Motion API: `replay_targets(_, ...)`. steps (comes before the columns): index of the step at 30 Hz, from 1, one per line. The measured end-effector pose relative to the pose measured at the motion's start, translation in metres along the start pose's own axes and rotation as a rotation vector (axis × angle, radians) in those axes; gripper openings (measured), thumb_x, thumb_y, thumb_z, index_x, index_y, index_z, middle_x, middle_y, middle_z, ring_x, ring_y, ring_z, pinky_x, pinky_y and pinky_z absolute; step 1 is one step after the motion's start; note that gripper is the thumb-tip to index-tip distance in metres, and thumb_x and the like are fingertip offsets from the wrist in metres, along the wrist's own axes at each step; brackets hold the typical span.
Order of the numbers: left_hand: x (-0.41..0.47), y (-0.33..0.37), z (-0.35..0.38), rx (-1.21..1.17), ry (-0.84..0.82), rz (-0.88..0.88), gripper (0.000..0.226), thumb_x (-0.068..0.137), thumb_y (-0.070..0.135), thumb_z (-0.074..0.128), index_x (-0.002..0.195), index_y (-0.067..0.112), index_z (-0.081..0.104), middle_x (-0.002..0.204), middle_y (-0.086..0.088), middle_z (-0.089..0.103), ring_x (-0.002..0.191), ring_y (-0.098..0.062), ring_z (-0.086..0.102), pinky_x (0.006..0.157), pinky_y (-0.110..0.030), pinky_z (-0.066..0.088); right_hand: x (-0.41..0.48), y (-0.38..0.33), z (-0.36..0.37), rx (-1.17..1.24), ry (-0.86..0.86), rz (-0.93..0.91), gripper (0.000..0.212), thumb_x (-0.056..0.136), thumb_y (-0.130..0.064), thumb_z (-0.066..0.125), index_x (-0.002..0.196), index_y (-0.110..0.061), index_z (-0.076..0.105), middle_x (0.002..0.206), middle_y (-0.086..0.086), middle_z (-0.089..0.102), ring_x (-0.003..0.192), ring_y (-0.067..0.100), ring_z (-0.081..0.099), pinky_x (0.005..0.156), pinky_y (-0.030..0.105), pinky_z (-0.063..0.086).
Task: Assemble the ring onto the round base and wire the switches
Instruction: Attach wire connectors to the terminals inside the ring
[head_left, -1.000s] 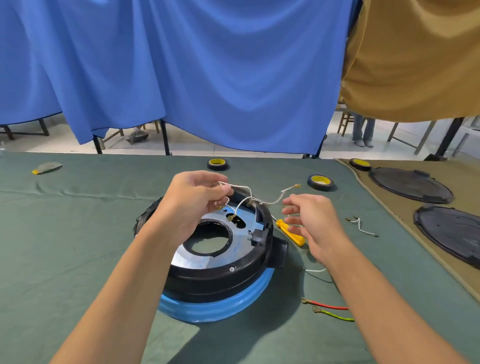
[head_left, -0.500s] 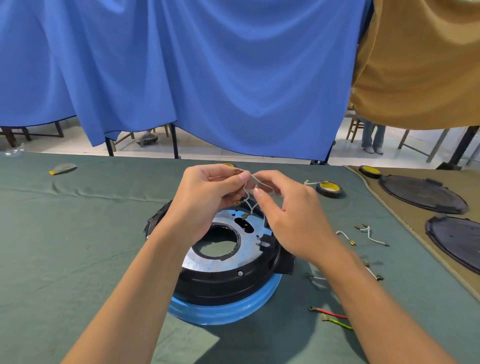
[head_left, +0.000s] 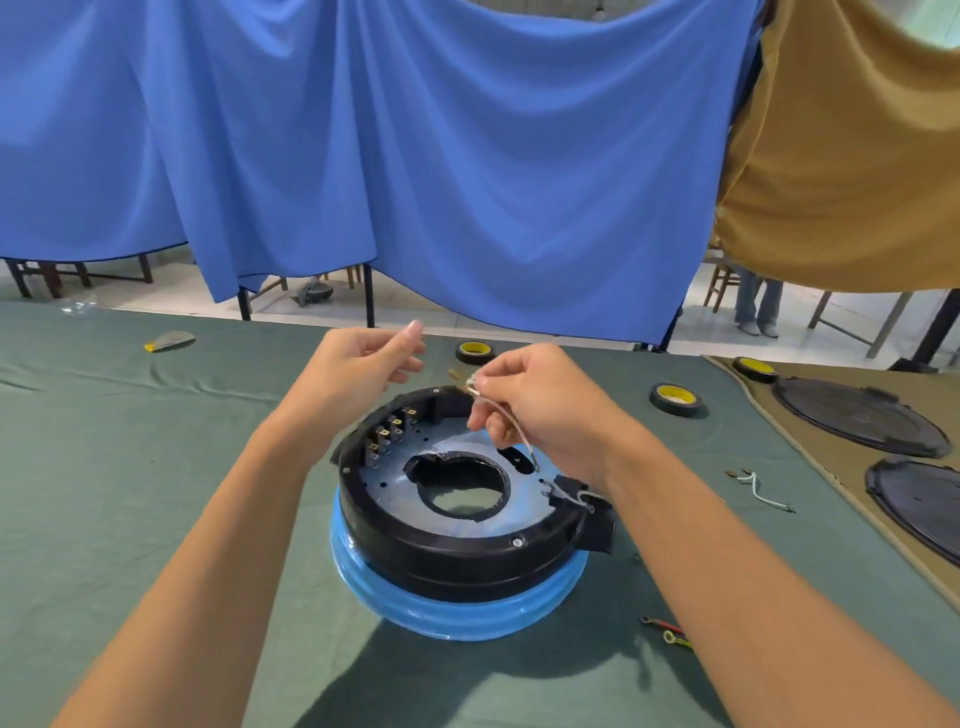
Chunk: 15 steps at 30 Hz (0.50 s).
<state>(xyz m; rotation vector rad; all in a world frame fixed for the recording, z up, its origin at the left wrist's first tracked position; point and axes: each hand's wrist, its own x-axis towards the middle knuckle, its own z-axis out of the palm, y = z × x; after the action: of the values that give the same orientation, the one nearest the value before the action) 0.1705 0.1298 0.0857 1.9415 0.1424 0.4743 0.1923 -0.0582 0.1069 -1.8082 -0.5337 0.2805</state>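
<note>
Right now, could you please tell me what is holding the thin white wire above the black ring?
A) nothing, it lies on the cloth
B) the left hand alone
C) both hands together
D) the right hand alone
D: the right hand pinches the white wire near its metal end, while the left hand hovers apart with nothing in it.

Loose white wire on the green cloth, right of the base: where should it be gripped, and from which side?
Pinch the loose white wire on its insulated curve, just behind the brass terminals, coming straight down from above. It lies flat on the green cloth, so a top-down fingertip pinch likely suits; the left hand is free, the right hand pinches a second wire.
</note>
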Motion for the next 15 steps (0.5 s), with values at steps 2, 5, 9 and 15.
replay_targets(2,0.005,-0.018,-0.01,0.139,0.048,-0.05,0.03,0.093,0.051,0.058,0.096,0.025,0.072,0.098,0.008,0.073,0.1,-0.013,0.065,0.094,-0.037,0.049,0.005,-0.001,0.009,0.012,-0.021,0.081,0.018,0.099,-0.003,0.043,0.102,0.0,0.06,0.066,0.013,0.064,0.043,0.009,0.05,0.047,0.023,0.046)
replay_targets(5,0.008,-0.037,-0.008,0.182,-0.01,-0.088,0.021,0.092,0.042,0.062,0.104,0.027,0.069,0.105,0.004,0.071,0.103,-0.014,0.064,0.092,-0.034,0.048,0.018,-0.001,0.026,-0.017,0.007,0.219,0.026,0.098,0.0,0.034,0.108,0.0,0.058,0.064,0.012,0.061,0.043,0.01,0.045,0.043,0.021,0.04)
replay_targets(9,0.014,-0.05,0.005,0.186,-0.084,-0.069,0.021,0.095,0.026,0.061,0.114,0.02,0.069,0.113,-0.002,0.071,0.109,-0.017,0.064,0.1,-0.038,0.048,0.037,0.004,0.047,-0.078,0.037,0.32,0.029,0.095,-0.003,0.032,0.114,0.004,0.054,0.066,0.011,0.058,0.042,0.011,0.04,0.046,0.021,0.035)
replay_targets(15,0.019,-0.062,0.005,0.082,-0.068,-0.115,0.021,0.093,0.011,0.062,0.11,0.022,0.068,0.115,-0.006,0.071,0.108,-0.019,0.065,0.101,-0.042,0.049,0.051,0.024,0.063,-0.12,0.075,0.433,0.027,0.093,-0.014,0.041,0.112,-0.003,0.057,0.071,0.01,0.062,0.046,0.012,0.042,0.044,0.02,0.037)
